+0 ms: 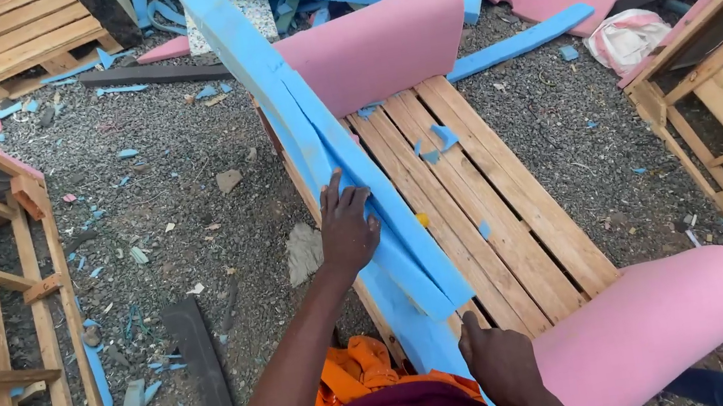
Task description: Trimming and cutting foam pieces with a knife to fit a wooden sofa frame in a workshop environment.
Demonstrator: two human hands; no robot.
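Both hands, left hand (346, 229) and right hand (495, 359), flat-pressed on blue foam strip (314, 134), pink pads (377, 45) beside.

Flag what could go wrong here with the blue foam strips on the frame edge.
1. The long blue foam strips are pressed only by the left hand mid-length and the right hand at the near end; the far end may slip off the slatted wooden frame.
2. The two layers look misaligned, so they could set crooked against the pink foam armrest.
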